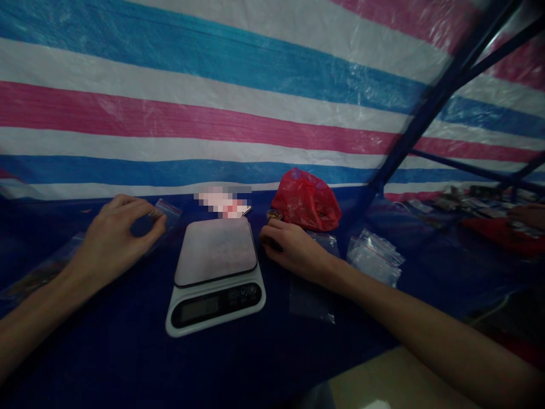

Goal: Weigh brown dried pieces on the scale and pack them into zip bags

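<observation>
My left hand (117, 233) is closed, thumb and forefinger pinched at a small clear zip bag (171, 209) left of the scale. Tiny light specks show at those fingertips, too small to name. A white kitchen scale (217, 253) with a flat square plate stands between my hands; nothing lies on its plate. Its display is too dim to read. To the right of the scale, my right hand (289, 247) rests with curled fingers, and whatever they hold is hidden. Just behind it is a small round container (275, 215) with brownish contents, beside a red plastic bag (306, 199).
Clear zip bags (377, 258) are piled right of my right forearm, and another flat clear bag (313, 301) lies under that wrist. A filled clear bag (42, 272) is at far left. A blurred-out item (227, 203) lies behind the scale. Another person's hand (528, 216) shows at far right.
</observation>
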`<state>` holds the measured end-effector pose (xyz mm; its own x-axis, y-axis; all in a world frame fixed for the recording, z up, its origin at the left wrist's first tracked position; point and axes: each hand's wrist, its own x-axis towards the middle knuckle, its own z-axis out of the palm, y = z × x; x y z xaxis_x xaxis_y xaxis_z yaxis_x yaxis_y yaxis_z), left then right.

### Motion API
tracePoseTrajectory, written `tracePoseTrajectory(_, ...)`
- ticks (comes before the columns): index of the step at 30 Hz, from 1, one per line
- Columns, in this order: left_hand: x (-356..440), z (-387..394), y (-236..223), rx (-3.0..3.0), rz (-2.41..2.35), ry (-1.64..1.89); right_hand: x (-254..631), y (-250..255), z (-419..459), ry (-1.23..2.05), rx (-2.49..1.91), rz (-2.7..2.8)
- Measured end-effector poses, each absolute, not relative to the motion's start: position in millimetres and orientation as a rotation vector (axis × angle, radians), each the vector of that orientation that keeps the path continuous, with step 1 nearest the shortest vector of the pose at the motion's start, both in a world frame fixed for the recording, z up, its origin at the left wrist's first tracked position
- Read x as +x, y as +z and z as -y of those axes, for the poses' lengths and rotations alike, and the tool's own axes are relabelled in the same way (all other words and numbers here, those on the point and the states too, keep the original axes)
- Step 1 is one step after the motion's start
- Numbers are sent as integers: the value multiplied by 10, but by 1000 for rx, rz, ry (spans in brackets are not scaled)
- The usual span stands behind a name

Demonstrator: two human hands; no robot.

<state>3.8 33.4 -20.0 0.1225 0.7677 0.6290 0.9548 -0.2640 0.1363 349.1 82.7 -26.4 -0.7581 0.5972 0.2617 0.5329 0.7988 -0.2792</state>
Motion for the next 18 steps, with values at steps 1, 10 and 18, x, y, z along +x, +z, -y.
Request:
tracePoseTrajectory(1, 25, -337, -204, -2101, 1694, -877, 3491, -258, -824, 269, -859, 2657)
tracePoseTrajectory(10, 11, -333, -195, -2031, 1776, -912, 3480, -242, -778, 217, -842, 2714)
tracePoseTrajectory(18, 62, -325, -174, -2036, 1784, -931, 3483, -168, -822, 476, -800, 2484)
